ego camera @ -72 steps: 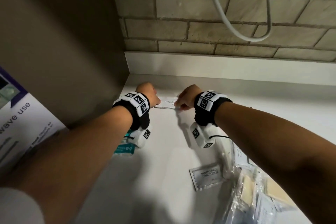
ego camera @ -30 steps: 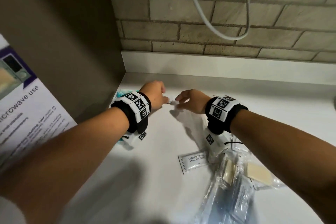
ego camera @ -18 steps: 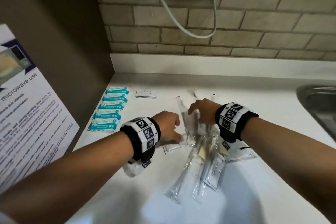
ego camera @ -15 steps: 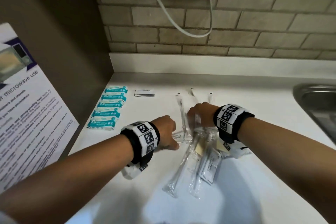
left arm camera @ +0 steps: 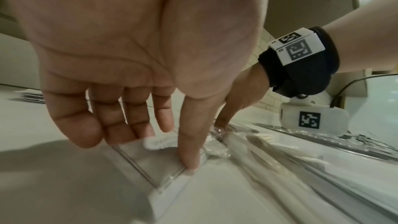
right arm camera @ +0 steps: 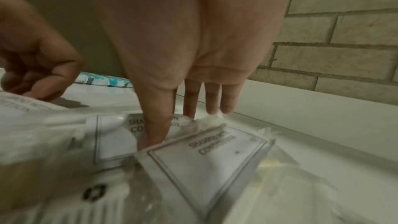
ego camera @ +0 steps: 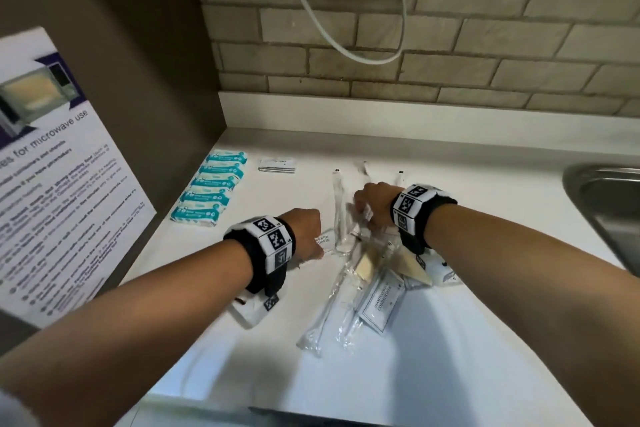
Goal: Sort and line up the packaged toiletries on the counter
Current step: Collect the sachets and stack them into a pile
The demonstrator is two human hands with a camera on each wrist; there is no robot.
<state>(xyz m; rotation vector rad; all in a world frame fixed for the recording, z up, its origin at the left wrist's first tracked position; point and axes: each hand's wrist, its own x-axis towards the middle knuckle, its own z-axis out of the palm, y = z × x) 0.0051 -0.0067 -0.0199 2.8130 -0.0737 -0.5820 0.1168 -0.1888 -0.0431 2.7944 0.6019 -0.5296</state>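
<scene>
Near the middle of the white counter (ego camera: 450,340), the left hand (ego camera: 304,232) presses its thumb on a flat white shampoo sachet (left arm camera: 150,157), other fingers loose. Just beside, the right hand (ego camera: 375,203) pinches another white printed sachet (right arm camera: 116,135) in the heap of clear plastic packets (ego camera: 346,305). Teal wrapped bars (ego camera: 211,189) lie lined along the left edge.

Right grip (ego camera: 375,204) hides its sachet (right arm camera: 120,140); print blurred.

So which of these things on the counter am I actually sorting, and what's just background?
Job:
- teal packets, already lined up
- small white sachets
- shampoo sachet
- clear-wrapped pile
- sachet under left hand

Background:
- microwave poster
- sink
- wall cord
</scene>
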